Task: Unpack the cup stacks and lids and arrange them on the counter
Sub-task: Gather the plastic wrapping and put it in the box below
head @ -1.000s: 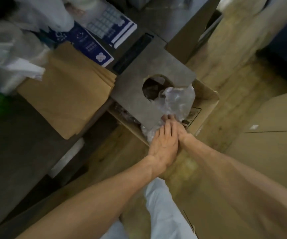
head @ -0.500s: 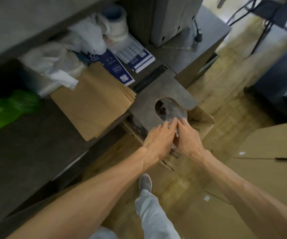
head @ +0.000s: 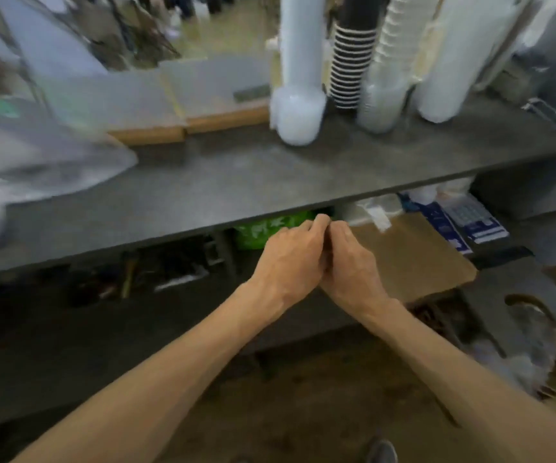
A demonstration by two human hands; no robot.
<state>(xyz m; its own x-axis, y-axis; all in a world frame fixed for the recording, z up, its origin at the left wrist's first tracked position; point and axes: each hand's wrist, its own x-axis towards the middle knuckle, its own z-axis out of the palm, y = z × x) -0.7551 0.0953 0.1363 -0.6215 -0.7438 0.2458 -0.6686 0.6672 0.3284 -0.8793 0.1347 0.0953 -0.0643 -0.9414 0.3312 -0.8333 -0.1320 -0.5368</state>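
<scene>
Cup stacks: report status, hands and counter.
Left hand and right hand together, fingers curled, contents unclear. Cup stacks upright on counter. Nothing blocking.

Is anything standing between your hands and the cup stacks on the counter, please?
Nothing visible. The left hand and right hand, pressed together, are below the counter edge. Bare counter lies between that edge and the cup stacks at the back.

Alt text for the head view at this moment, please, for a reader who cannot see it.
Two bare hands, the left hand and the right hand, meet with fingers curled just below the front edge of a grey counter; whether they hold anything cannot be told. Four upright cup stacks stand at the counter's back, and brown paper bags lie on the shelf beneath.
</scene>
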